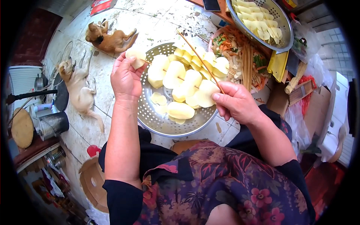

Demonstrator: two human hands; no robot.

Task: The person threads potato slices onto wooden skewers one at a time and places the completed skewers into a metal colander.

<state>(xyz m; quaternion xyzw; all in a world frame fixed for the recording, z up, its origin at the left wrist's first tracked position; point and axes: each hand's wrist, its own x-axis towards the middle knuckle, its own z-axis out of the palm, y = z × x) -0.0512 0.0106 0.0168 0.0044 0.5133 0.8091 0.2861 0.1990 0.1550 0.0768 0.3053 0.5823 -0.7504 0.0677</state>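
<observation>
My left hand (126, 77) pinches a thin potato slice (135, 58) at the left end of a skewer. Thick stacks of pale potato slices (174, 75) are threaded along it, above the metal colander (157, 125). My right hand (238, 101) holds the other end, its thumb by the last slice (206, 93), together with a brown stick (198, 58) that slants up to the left. Loose slices (158, 98) and a potato chunk (180, 110) lie in the colander. More skewered slices (187, 56) rest at its far side.
Two dogs (112, 37) (79, 86) lie on the tiled floor at the left. At the upper right, a second colander (288, 35) of skewered slices stands by a tray of shredded vegetables (225, 45) and a bundle of sticks (246, 65). A phone (212, 5) lies at the top.
</observation>
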